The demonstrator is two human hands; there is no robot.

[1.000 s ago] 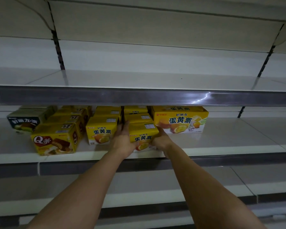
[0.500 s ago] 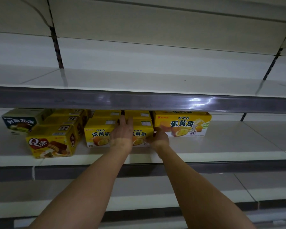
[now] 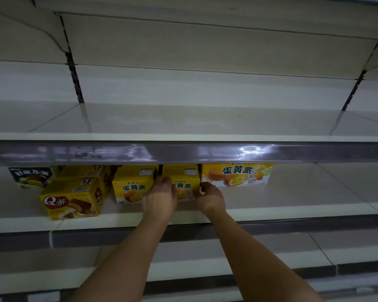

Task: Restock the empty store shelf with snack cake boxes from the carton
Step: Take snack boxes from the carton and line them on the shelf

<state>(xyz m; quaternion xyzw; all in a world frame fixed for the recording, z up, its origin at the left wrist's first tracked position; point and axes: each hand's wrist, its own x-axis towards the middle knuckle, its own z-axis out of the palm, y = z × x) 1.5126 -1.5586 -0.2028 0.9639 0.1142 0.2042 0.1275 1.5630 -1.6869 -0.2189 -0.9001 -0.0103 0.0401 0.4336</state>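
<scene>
A small yellow snack cake box (image 3: pixel 184 184) stands on the middle shelf (image 3: pixel 292 205), set between another small yellow box (image 3: pixel 132 186) on its left and a wide yellow box (image 3: pixel 238 174) on its right. My left hand (image 3: pixel 159 197) grips the box's left front corner, fingers reaching into the gap beside it. My right hand (image 3: pixel 211 196) holds its right front edge with curled fingers. The carton is out of view.
A yellow Q-brand chocolate cake box (image 3: pixel 71 199) fronts a row at the left, with a dark green box (image 3: pixel 31 176) behind it. The grey price rail (image 3: pixel 183 152) of the upper shelf overhangs the boxes. Bare shelf boards lie above, below and to the right.
Both hands have pushed the small yellow box deeper onto the shelf, level with its neighbour. The camera has tilted up, so the upper shelf fills more of the view.
</scene>
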